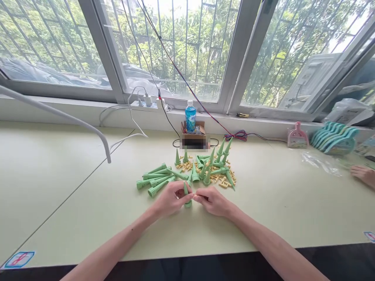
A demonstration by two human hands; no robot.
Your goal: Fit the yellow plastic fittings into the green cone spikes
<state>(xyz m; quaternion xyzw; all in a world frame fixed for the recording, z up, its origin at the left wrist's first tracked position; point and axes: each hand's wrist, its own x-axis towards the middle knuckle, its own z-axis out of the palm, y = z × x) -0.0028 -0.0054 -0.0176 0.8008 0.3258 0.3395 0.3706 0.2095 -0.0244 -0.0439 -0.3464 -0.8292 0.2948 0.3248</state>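
My left hand (170, 199) is closed round a green plastic cone-shaped spike (187, 203), which stands point up near the table's front. Beside it, my right hand (213, 201) pinches at the spike's side; whatever lies between those fingertips is too small and covered to make out. Just beyond both hands lies a pile of similar green spikes (195, 174), some upright and some on their sides. Small yellow T-shaped fittings (223, 185) are scattered among them. To the left, several longer green spikes (160, 181) lie in a loose heap.
Behind the pile, a blue bottle (190, 119) stands in a small cardboard box (202, 128). Cables (236, 135) run along the window side. Farther right are a pink dustpan (298, 136), teal plastic items (334, 138) and another person's hand (363, 175). A white tube (73, 117) crosses the left.
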